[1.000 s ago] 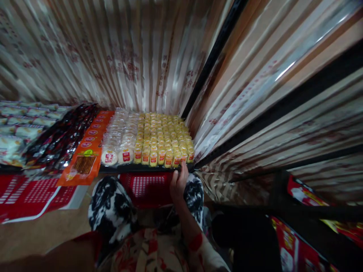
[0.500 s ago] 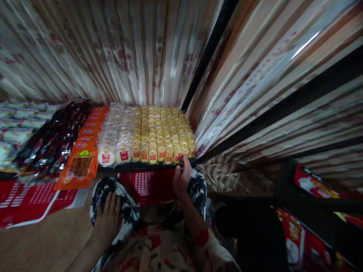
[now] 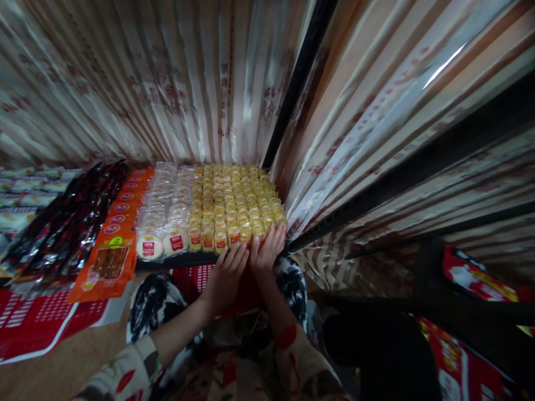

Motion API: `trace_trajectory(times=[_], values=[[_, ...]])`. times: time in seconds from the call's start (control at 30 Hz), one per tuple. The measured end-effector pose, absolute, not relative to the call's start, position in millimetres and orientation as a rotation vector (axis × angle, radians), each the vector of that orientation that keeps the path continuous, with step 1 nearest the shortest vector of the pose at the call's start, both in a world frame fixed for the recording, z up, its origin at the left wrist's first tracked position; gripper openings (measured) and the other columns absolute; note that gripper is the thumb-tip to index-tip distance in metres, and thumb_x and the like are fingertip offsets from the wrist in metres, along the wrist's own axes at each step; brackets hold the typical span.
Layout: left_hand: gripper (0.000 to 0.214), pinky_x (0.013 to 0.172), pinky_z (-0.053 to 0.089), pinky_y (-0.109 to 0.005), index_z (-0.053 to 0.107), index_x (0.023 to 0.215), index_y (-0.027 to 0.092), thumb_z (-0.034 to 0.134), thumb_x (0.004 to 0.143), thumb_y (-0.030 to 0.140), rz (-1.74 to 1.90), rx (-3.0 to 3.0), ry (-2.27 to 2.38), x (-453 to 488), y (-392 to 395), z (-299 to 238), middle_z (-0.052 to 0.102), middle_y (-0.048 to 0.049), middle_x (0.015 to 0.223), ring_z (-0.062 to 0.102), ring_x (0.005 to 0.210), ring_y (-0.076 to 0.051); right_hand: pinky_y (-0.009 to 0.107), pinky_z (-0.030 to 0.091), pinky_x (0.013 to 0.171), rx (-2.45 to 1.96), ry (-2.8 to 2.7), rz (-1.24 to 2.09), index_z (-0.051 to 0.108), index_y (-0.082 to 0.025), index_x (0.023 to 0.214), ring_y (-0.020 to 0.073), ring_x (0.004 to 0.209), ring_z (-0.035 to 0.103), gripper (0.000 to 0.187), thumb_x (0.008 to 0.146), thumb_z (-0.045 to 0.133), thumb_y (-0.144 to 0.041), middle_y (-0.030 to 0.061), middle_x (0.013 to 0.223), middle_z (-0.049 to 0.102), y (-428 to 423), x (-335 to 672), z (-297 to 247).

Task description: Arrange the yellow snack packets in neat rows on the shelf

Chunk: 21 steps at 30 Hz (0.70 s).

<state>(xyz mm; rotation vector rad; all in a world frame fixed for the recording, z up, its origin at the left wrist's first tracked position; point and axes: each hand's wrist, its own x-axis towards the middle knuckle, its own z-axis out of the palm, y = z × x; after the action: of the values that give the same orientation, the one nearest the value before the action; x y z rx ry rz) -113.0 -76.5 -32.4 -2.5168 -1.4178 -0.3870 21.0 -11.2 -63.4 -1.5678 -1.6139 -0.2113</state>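
Note:
Rows of small yellow wrapped snack packs (image 3: 234, 192) with red labels stand tightly together at the right end of a low black shelf (image 3: 188, 259). My left hand (image 3: 225, 278) has its fingers stretched out, with the tips at the lower front edge of the middle packs. Beside it, my right hand (image 3: 267, 250) lies with extended fingers against the front packs at the right end. Neither hand is closed around a pack. The fingers cover some of the front labels. Left of the yellow packs are round white snacks in clear wrappers (image 3: 163, 211).
Orange snack bags (image 3: 111, 245), dark shiny packets (image 3: 62, 223) and white-wrapped packs (image 3: 25, 192) continue leftward. Red baskets (image 3: 37, 317) sit below. Plastic sheeting (image 3: 167, 83) hangs behind, with a black post (image 3: 288, 106) at the corner. Red packages (image 3: 476, 273) lie at right.
My left hand has left my knee and come up to the front of the yellow packs. My right hand has spread more fingers against the front packs. The view has shifted slightly.

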Motion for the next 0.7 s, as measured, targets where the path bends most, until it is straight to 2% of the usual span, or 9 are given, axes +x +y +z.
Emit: trace_trajectory(times=[0.13, 0.43, 0.7], values=[[0.054, 0.113, 0.014, -0.043, 0.033, 0.137, 0.007, 0.034, 0.084, 0.019, -0.329, -2.572, -1.293, -97, -62, -63, 0.024, -0.0095, 0.149, 0.016, 0.138, -0.023, 0.061, 0.024, 0.103, -1.568, -1.542, -0.145, 0.016, -0.004, 0.142, 0.031, 0.138, 0.01, 0.056, 0.092, 0.028, -0.029, 0.0245, 0.148, 0.014, 1, 29, -62], [0.05, 0.113, 0.016, -0.038, 0.035, 0.136, 0.007, 0.032, 0.089, 0.023, -0.293, -2.566, -1.229, -100, -40, -64, 0.027, -0.0093, 0.148, 0.021, 0.136, -0.02, 0.063, 0.023, 0.102, -1.604, -1.498, -0.146, 0.023, -0.002, 0.14, 0.0315, 0.138, 0.011, 0.054, 0.093, 0.026, -0.028, 0.0262, 0.145, 0.021, 14, 29, -66], [0.05, 0.113, 0.016, -0.041, 0.033, 0.137, 0.009, 0.029, 0.089, 0.02, -0.39, -2.548, -1.206, -101, -43, -70, 0.023, -0.0088, 0.149, 0.019, 0.137, -0.021, 0.067, 0.022, 0.099, -1.603, -1.502, -0.113, 0.018, -0.008, 0.142, 0.0325, 0.138, 0.01, 0.054, 0.093, 0.024, -0.031, 0.0227, 0.147, 0.018, 14, 32, -71]])
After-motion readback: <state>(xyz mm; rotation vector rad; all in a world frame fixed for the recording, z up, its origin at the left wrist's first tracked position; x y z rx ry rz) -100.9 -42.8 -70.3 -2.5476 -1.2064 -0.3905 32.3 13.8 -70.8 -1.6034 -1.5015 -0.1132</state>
